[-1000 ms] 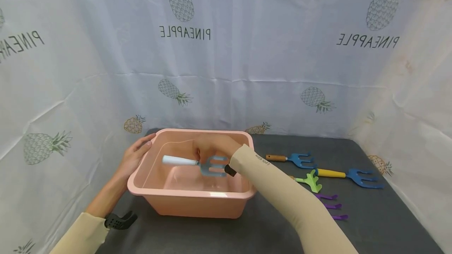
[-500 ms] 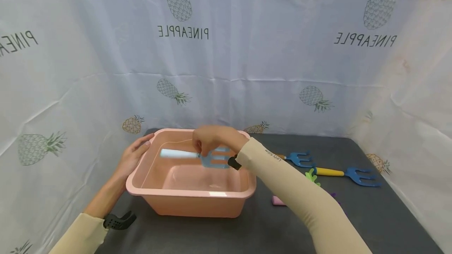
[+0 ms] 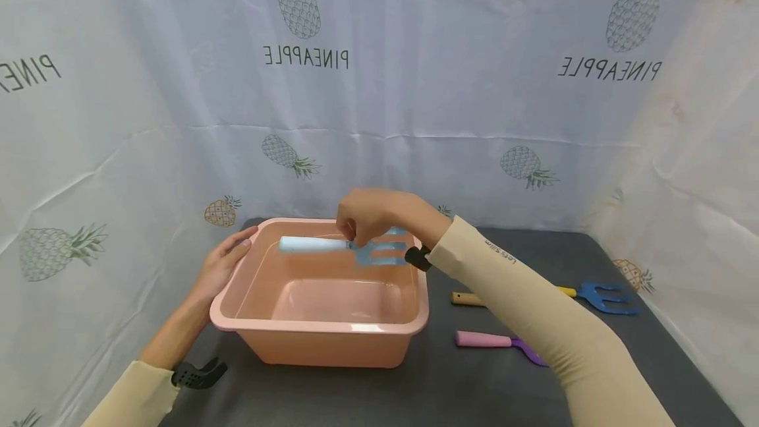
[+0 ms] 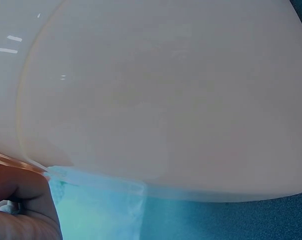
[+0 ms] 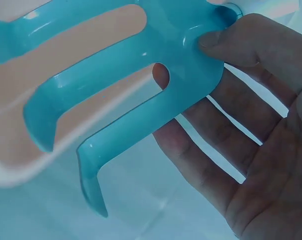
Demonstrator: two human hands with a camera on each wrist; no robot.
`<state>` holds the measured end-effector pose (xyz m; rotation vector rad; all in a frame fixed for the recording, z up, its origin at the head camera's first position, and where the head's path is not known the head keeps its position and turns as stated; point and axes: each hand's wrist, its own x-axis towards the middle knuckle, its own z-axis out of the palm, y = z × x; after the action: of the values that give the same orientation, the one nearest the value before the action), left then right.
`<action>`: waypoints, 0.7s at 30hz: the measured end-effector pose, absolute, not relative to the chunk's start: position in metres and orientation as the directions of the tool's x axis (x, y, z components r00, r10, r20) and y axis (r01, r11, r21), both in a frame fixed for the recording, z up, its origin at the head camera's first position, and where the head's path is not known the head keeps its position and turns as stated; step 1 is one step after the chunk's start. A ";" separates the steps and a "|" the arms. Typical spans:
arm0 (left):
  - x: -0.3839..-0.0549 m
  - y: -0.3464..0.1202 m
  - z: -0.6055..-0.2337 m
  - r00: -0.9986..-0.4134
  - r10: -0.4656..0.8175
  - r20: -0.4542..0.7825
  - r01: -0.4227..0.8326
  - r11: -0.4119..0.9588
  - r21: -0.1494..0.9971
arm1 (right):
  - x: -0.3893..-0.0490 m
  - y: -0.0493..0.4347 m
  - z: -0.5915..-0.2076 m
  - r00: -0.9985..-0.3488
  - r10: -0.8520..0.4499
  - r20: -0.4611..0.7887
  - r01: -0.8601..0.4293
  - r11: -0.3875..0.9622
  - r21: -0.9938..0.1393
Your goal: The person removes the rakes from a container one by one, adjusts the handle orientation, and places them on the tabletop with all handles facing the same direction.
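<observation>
In the head view, my right hand (image 3: 373,213) holds a light-blue hand fork (image 3: 311,244) with a pale handle, lying level over the back of the pink plastic basin (image 3: 320,326). Seen from the right wrist, the thumb presses the head of the fork (image 5: 190,55) near its neck, with the fingers behind it. Its tines have bent tips. My left hand (image 3: 219,269) grips the left rim of the basin. The basin wall (image 4: 165,100) fills most of the left wrist view.
Right of the basin on the dark table (image 3: 462,387) lie a pink-handled purple tool (image 3: 483,339), a tool with a wooden handle (image 3: 468,298) and a blue hand fork (image 3: 605,298) with a yellow handle. My right sleeve hides parts of them. A pineapple-print curtain (image 3: 385,97) surrounds the table.
My right hand has lifted the light-blue hand fork from low inside the basin up and to the right. The left hand stays on the rim, and the basin keeps its place.
</observation>
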<state>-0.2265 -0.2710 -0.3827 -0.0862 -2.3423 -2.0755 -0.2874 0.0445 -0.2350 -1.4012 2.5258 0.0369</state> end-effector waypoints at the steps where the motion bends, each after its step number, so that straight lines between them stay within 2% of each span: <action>1: -0.227 -0.271 -0.383 -0.998 0.035 0.046 0.050 0.121 0.991 | -0.286 0.048 -0.231 -0.510 -0.831 -0.224 -0.838 0.538 -0.089; 12: -0.227 -0.269 -0.382 -0.999 0.029 0.041 0.044 0.104 0.994 | -0.271 0.088 -0.216 -0.555 -0.807 -0.201 -0.823 0.568 -0.010; 21: -0.225 -0.269 -0.382 -0.998 0.048 0.030 0.035 0.093 0.995 | -0.268 0.127 -0.223 -0.577 -0.793 -0.195 -0.805 0.593 -0.029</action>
<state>-0.2251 -0.2690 -0.3819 -0.0883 -2.3301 -2.1202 -0.2681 0.1267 -0.2234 -1.3347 2.6330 0.0930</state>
